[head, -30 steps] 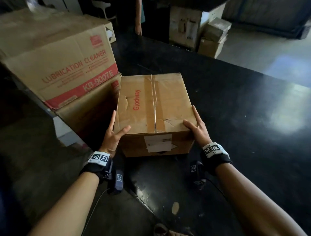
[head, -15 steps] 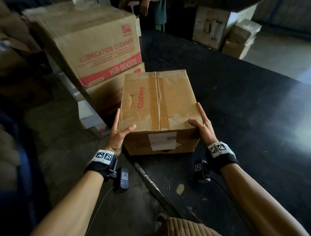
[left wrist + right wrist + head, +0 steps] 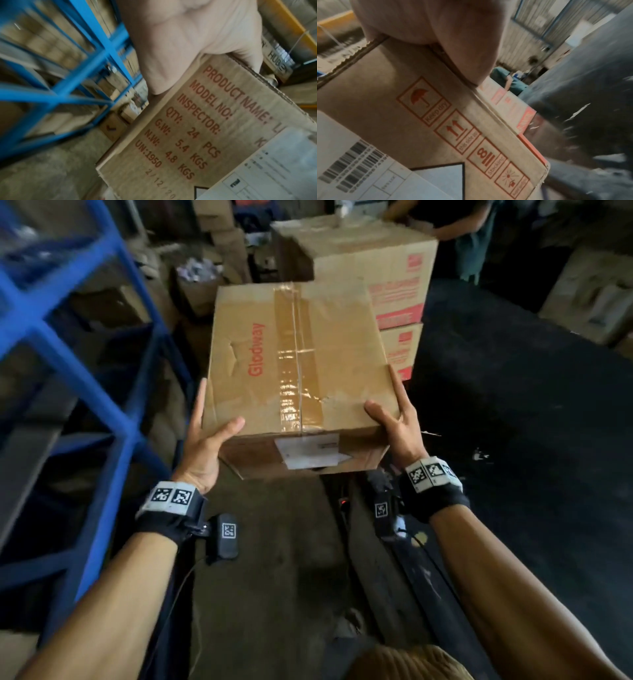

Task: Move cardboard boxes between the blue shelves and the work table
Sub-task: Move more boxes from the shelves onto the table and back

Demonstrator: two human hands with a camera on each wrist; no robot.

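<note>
I hold a taped brown cardboard box marked "Glodway" [image 3: 298, 364] in the air between the blue shelves [image 3: 85, 364] and the black work table [image 3: 531, 440]. My left hand [image 3: 209, 429] grips its near left corner, thumb hooked over the top and fingers along the side. My right hand [image 3: 399, 419] grips the near right corner the same way. The left wrist view shows my left hand [image 3: 188, 40] over the box's printed end face [image 3: 197, 135]. In the right wrist view my right hand [image 3: 428, 24] clasps the box's top edge above the handling symbols [image 3: 402, 108].
Two stacked cardboard boxes with red print [image 3: 387, 268] stand just behind the held box at the table's left end. A person in a green top [image 3: 472, 234] stands at the far side. More boxes [image 3: 589, 292] sit far right. Bare concrete floor [image 3: 274, 559] lies below.
The box has come up off the table and swung left with both hands on it. My view has turned left, so the blue shelves now fill the left side.
</note>
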